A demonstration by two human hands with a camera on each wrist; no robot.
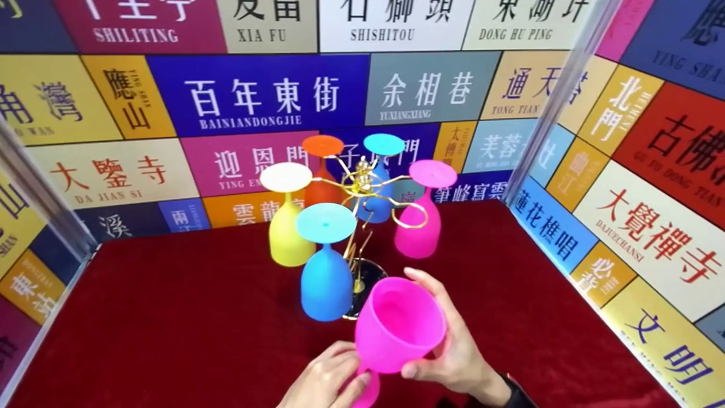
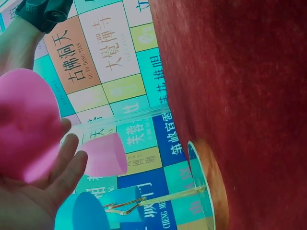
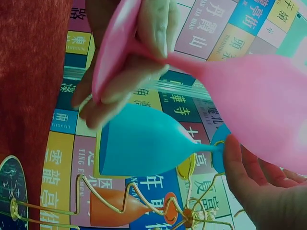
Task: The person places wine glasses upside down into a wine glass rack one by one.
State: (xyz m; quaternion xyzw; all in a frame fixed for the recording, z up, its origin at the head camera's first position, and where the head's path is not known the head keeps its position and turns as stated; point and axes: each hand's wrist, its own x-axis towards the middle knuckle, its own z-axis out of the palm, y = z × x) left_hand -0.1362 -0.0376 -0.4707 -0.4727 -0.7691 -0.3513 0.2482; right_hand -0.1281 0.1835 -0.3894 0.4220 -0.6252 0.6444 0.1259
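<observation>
A pink goblet (image 1: 396, 323) is held tilted over the table, its mouth facing up and away to the right. The left hand (image 1: 323, 377) pinches its stem near the foot; in the right wrist view the thumb and fingers close around the pink stem (image 3: 184, 66). My right hand (image 1: 461, 351) grips the goblet's bowl from the right, thumb below and fingers along the far side. Just beyond stands a gold wire rack (image 1: 362, 184) with goblets hanging upside down: a blue one (image 1: 327, 283) nearest, a yellow one (image 1: 291, 232) left, another pink one (image 1: 418, 229) right.
An orange goblet (image 1: 323, 181) and a second blue goblet (image 1: 376, 192) hang at the rack's back. A bare gold loop (image 1: 410, 225) sticks out at front right. The rack's round dark base (image 1: 371, 277) rests on a red cloth (image 1: 187, 317). Sign-covered walls (image 1: 255, 93) surround the table.
</observation>
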